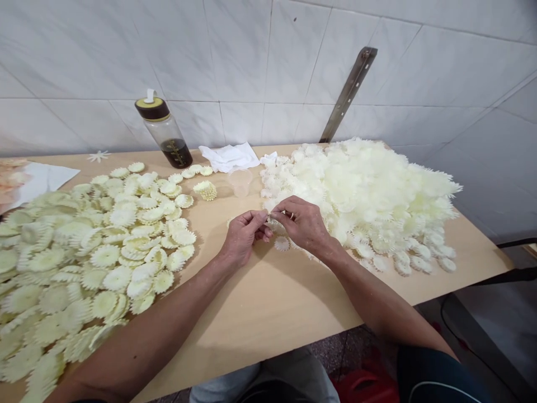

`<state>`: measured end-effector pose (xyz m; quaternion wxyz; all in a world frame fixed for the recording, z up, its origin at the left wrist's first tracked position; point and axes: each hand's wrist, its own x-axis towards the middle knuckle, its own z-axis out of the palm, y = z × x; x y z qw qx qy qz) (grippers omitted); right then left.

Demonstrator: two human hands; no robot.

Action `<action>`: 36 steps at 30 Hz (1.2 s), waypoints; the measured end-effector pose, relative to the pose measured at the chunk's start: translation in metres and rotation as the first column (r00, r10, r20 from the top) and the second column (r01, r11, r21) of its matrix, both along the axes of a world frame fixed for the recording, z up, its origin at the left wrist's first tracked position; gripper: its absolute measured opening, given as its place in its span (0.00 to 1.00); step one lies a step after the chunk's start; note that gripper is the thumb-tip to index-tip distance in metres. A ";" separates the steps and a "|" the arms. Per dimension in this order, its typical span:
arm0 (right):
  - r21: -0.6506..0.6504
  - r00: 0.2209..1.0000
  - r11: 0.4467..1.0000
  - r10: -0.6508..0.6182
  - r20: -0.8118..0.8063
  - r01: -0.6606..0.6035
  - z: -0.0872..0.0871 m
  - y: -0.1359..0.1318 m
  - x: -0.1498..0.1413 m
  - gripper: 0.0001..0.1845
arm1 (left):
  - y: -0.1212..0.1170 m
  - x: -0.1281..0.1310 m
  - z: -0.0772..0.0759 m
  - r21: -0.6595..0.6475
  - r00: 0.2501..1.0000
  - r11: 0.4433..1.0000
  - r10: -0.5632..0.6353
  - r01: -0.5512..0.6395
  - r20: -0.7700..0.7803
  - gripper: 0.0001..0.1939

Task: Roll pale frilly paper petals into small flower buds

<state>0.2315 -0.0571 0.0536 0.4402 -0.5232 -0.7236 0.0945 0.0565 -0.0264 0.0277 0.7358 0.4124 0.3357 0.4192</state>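
Observation:
My left hand (246,234) and my right hand (302,222) meet over the middle of the table, fingertips pinched close together. What sits between the fingertips is too small to make out. Close to the right hand lies a big heap of thin, translucent white-yellow fringed discs (364,184), with a single pale disc (282,243) just under the fingers. Left of my left arm spreads a pile of pale yellow-green scalloped discs (117,257). A short stack of those discs (205,191) rests on its own beyond my left hand.
A bottle of dark liquid (165,131) stands near the tiled wall. Beside it are a crumpled white tissue (230,157) and a small clear cup (240,182). A metal strip with holes (349,94) leans on the wall. Peach-coloured pieces (12,179) lie at far left.

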 end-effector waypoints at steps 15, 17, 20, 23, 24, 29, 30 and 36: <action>0.048 1.000 0.999 0.011 -0.024 -0.010 -0.010 0.001 -0.005 0.10 | -0.002 0.001 0.004 -0.003 0.995 0.998 0.063 -0.064 -0.080 0.25; 0.042 0.999 0.999 0.005 -0.052 -0.002 -0.009 0.001 -0.004 0.10 | -0.003 0.002 0.004 -0.012 0.994 0.998 0.065 -0.066 -0.083 0.24; 0.022 0.997 0.999 -0.024 -0.078 0.026 -0.006 0.001 -0.002 0.11 | -0.005 0.003 0.001 -0.029 0.995 0.998 0.061 -0.063 -0.074 0.24; -0.026 0.990 0.997 -0.069 -0.121 0.066 -0.003 0.000 -0.002 0.11 | -0.008 0.005 -0.002 -0.054 0.997 0.997 0.055 -0.058 -0.053 0.25; -0.047 0.987 0.997 -0.075 -0.140 0.069 -0.002 0.000 -0.002 0.11 | -0.009 0.006 -0.003 -0.058 0.997 0.996 0.058 -0.060 -0.048 0.25; -0.092 0.971 0.995 -0.053 -0.231 0.032 0.002 -0.004 -0.006 0.13 | -0.012 0.007 -0.004 -0.051 0.998 0.997 0.060 -0.062 -0.035 0.26; -0.083 0.963 0.996 -0.056 -0.263 0.035 0.004 -0.005 -0.007 0.13 | -0.012 0.007 -0.004 -0.041 0.998 0.997 0.059 -0.061 -0.035 0.27; -0.095 0.737 0.994 -0.098 -0.669 0.046 0.020 -0.007 0.005 0.14 | -0.016 0.007 -0.009 0.004 0.998 1.000 0.013 -0.013 -0.057 0.26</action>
